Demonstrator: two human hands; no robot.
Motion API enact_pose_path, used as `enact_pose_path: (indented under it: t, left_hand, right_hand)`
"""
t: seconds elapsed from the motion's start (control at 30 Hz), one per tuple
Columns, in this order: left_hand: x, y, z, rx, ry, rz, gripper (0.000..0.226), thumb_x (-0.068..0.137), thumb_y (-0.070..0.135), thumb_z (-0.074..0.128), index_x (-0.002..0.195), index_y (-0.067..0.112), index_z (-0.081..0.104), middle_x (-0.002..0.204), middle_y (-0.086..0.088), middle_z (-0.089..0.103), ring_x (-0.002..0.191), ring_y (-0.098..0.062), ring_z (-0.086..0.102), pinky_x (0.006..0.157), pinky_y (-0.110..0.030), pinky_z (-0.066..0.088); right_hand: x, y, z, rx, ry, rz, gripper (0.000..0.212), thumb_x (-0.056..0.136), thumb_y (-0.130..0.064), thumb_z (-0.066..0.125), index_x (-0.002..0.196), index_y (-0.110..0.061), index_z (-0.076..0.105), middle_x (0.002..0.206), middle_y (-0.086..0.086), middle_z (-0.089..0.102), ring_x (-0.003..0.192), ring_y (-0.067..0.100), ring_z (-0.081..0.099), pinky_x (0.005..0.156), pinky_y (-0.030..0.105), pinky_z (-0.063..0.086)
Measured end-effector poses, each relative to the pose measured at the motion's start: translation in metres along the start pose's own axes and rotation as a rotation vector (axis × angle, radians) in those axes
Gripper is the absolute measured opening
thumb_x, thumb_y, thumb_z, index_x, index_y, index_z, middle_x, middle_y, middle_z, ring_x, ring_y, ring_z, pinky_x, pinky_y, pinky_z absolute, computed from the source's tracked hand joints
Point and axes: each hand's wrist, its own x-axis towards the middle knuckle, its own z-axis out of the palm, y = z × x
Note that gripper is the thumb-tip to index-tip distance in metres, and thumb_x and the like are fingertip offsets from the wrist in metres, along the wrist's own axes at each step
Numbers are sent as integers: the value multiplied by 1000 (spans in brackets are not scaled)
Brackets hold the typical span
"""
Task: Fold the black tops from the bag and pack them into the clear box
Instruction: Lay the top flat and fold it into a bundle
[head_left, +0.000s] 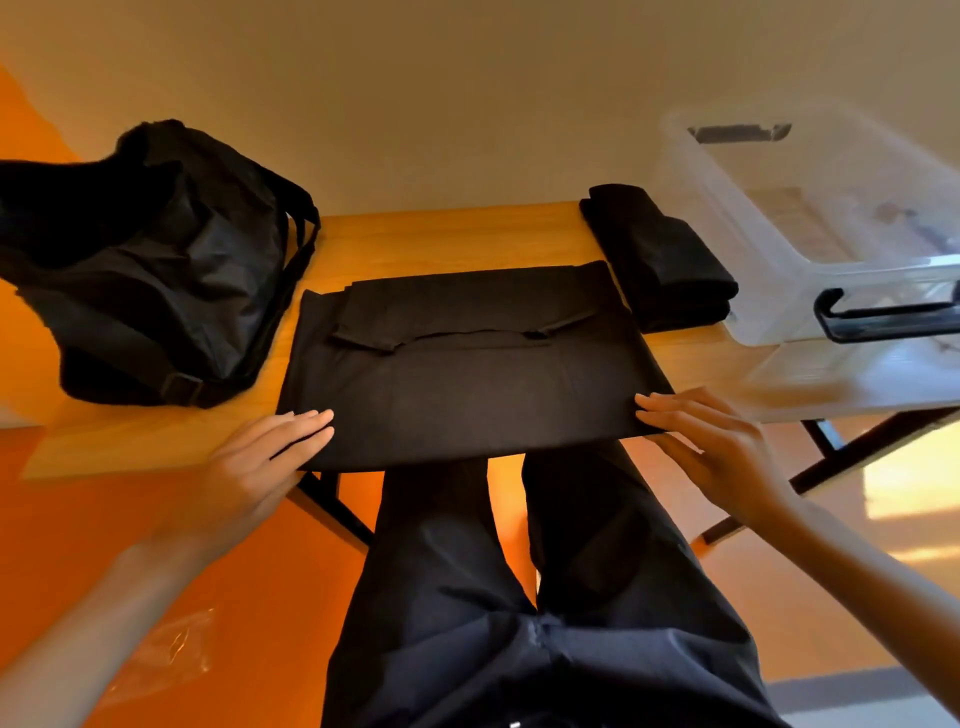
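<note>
Black top (467, 374) flat on bench (441, 234), sleeves folded in, between bag (156, 270) and clear box (831, 234). Left hand (260, 457), right hand (711, 447) flat-fingered on near corners, gripping nothing. Likely soft, light, limp; best pinched at corners.

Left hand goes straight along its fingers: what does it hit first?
The left hand rests on the flat black top; it would slide across that fabric first, then probably reach the folded top near the clear box, though depth is unclear.
</note>
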Motion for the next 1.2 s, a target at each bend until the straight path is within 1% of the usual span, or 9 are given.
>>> enact_pose_path:
  t: [0.07,0.17,0.27,0.4,0.53,0.67,0.93,1.13,1.2]
  left_hand:
    - [-7,1,1,22,47,-1,33,92,-6,57,123,-4,70,128,-17,67,118,-34,65,104,-48,51]
    - [-17,3,0,75,105,-36,28,93,-1,57,114,-4,74,118,-17,71,108,-37,69,91,-50,56]
    - [-21,8,-8,129,175,-82,24,94,7,59,107,2,79,107,-12,75,102,-37,69,86,-47,49]
    - [-23,13,-18,138,237,-105,23,93,10,60,101,2,80,97,-8,76,94,-36,68,80,-47,44]
    - [-20,-3,-23,162,206,-46,25,96,8,56,108,-1,77,95,-11,74,86,-37,68,77,-44,43]
    - [0,-15,-34,168,257,-59,25,99,8,57,110,-5,75,92,-13,72,85,-37,65,77,-45,43]
    - [37,-36,-51,192,356,-79,16,95,7,67,99,-3,78,84,-13,72,79,-38,65,73,-45,44]
    - [59,-58,-50,169,255,-151,22,95,17,64,99,1,78,84,-8,72,81,-33,58,73,-41,38]
    - [67,-64,-50,164,222,-190,23,94,20,64,99,2,78,85,-6,71,82,-32,58,74,-40,36]
  right_hand:
    - [-2,5,-3,-4,11,-28,24,97,-19,63,114,-9,75,124,4,70,114,20,65,95,32,54]
    - [-4,9,-6,-45,30,-49,21,97,-16,63,111,-7,77,119,5,72,106,22,66,90,30,53]
    - [-4,7,-9,-76,50,-67,20,97,-13,62,110,-6,76,113,6,74,97,23,66,83,28,52]
    - [-5,10,-16,-162,42,-146,22,94,-6,66,113,-5,75,104,8,72,88,22,64,67,33,54]
    - [8,17,-24,-168,67,-185,21,100,-12,60,110,-2,76,94,9,70,82,24,63,61,38,53]
    - [31,27,-33,-157,79,-160,20,102,-17,61,100,-3,76,92,7,69,84,26,64,63,44,53]
    - [77,39,-46,-159,77,-168,22,102,-19,60,106,-3,75,95,7,71,87,25,63,72,41,52]
    - [110,54,-41,-174,-32,-87,29,101,-30,55,103,-9,75,90,2,69,86,22,59,70,41,52]
    - [120,56,-38,-194,-45,-80,31,100,-32,53,101,-11,75,88,2,70,87,23,59,76,43,50]
